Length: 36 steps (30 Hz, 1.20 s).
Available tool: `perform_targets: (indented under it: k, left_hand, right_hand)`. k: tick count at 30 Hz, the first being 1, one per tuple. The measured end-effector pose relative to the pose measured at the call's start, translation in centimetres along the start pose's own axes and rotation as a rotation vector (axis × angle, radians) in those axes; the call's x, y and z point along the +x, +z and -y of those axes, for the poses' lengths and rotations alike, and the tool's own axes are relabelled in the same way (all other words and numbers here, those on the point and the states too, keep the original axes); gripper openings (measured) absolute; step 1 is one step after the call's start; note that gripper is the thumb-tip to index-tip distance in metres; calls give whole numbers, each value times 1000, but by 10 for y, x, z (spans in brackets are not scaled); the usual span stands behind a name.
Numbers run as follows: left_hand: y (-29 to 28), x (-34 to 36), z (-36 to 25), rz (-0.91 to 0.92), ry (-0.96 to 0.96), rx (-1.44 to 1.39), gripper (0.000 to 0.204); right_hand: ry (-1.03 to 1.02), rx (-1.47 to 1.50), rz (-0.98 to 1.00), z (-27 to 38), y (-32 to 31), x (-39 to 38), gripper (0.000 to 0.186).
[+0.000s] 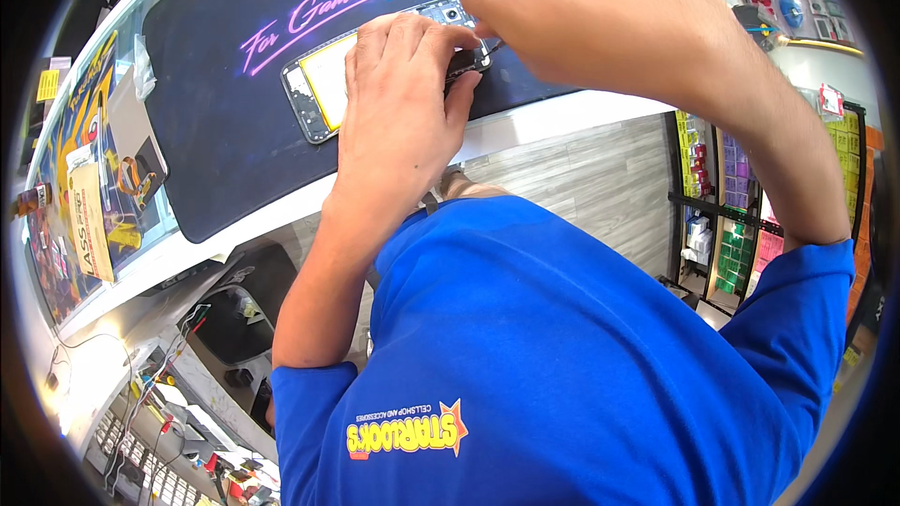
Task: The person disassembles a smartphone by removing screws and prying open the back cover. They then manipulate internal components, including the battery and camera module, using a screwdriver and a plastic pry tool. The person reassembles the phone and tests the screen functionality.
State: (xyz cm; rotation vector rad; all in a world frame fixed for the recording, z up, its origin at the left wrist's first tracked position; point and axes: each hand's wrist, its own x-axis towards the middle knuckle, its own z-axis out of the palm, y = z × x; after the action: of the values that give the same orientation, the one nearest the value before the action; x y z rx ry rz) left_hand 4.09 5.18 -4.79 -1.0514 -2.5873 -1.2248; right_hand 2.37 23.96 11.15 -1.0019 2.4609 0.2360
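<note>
An opened phone (314, 98) lies on a dark printed mat, its inside facing up. A pale battery (328, 75) with a yellow border fills its middle, and a camera part (453, 15) shows at its right end. My left hand (398, 103) lies across the phone, fingers over the far side and thumb at the near edge, steadying it. Above the phone's right end, my right hand (544, 14) is closed around a thin tool (497, 47). The dark tip points down beside the phone's corner; my fingers hide most of the tool, so its kind is unclear.
The mat (225, 150) covers a white-edged counter (516, 126). On its left lie a cardboard piece (89, 220) and a flat panel with a flex cable (136, 173). Shelves of colourful packages (736, 187) stand at the right, and a cluttered lower bench (178, 431) is at the lower left.
</note>
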Motion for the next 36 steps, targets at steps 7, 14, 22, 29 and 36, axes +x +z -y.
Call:
perform_targets:
  k: [7, 14, 22, 29, 36]
  left_hand:
    - [-2, 1, 0, 7, -4, 18, 33]
    - [-7, 8, -2, 39, 6, -15, 38]
    - [-55, 6, 17, 110, -25, 335, 84]
    - [-76, 26, 14, 336, -77, 373, 91]
    - [-82, 43, 7, 381, -186, 345, 92]
  right_hand:
    - [-127, 249, -77, -11, -14, -8, 20]
    - [-65, 188, 56, -16, -17, 0, 19]
    - [421, 248, -437, -30, 36, -31, 16]
    - [380, 572, -960, -18, 162, -17, 27]
    - [432, 415, -1081, -14, 176, 2, 29]
